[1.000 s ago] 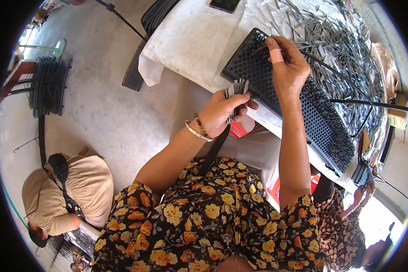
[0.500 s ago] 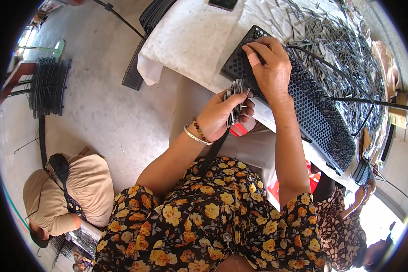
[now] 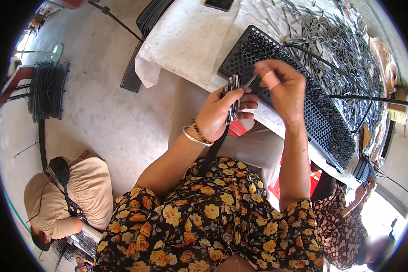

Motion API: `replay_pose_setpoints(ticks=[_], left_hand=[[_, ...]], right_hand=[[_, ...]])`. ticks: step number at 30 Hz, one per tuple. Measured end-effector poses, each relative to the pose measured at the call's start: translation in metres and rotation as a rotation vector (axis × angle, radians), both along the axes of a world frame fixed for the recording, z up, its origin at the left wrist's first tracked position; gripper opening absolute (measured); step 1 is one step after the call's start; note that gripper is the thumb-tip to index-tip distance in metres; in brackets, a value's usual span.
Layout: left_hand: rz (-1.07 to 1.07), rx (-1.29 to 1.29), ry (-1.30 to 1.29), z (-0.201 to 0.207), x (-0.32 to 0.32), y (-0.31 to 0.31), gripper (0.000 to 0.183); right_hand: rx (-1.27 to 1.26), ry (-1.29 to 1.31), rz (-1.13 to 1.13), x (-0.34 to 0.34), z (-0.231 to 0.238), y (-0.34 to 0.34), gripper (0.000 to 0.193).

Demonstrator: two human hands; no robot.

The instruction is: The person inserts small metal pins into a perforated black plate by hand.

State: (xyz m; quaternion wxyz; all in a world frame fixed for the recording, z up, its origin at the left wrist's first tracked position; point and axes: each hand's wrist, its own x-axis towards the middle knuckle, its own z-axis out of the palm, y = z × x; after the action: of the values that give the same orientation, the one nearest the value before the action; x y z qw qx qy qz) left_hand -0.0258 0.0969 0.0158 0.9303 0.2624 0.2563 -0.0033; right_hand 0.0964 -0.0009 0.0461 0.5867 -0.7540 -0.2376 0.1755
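A bundle of thin, shiny dark strips stands upright in my left hand, thumb pressed across it. My right hand, a pale band round one finger, is slightly blurred by motion. Between its fingertips and my left thumb runs a single slim strip, which the right fingers seem to pinch. Below and beyond the right hand lies a long black perforated panel of round holes. Many dark strip ends stick up from its far end and its right part, while holes show bare along its middle.
Loose strips are heaped on the white-covered table, beside a phone. Black bars cross beyond the panel. Another person in beige is at lower left, and one in a patterned top at lower right.
My right hand has drawn back from the panel's far end, toward me and to the right, and is now at a strip beside the left hand's bundle. My left hand has barely moved.
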Motion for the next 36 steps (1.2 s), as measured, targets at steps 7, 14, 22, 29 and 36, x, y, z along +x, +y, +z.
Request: replay_pose_setpoints(ticks=[7, 14, 22, 29, 36], left_hand=[[-0.157, 0.035, 0.008, -0.012, 0.003, -0.002, 0.022], [-0.128, 0.126, 0.036, -0.015, -0.002, 0.0, 0.019], [-0.072, 0.088, -0.02, -0.016, -0.014, -0.003, 0.019], [-0.045, 0.06, -0.067, -0.007, -0.016, -0.009, 0.019], [-0.099, 0.147, -0.103, -0.008, 0.002, 0.001, 0.02]], right_hand=[[0.045, -0.471, -0.205, 0.031, -0.016, 0.025, 0.016], [-0.129, -0.934, -0.051, 0.032, -0.03, 0.029, 0.012], [-0.113, -0.411, 0.096, 0.009, -0.006, 0.005, 0.019], [-0.202, 0.136, 0.166, -0.024, 0.003, -0.014, 0.02], [-0.083, 0.19, 0.001, 0.0, 0.003, -0.013, 0.019]])
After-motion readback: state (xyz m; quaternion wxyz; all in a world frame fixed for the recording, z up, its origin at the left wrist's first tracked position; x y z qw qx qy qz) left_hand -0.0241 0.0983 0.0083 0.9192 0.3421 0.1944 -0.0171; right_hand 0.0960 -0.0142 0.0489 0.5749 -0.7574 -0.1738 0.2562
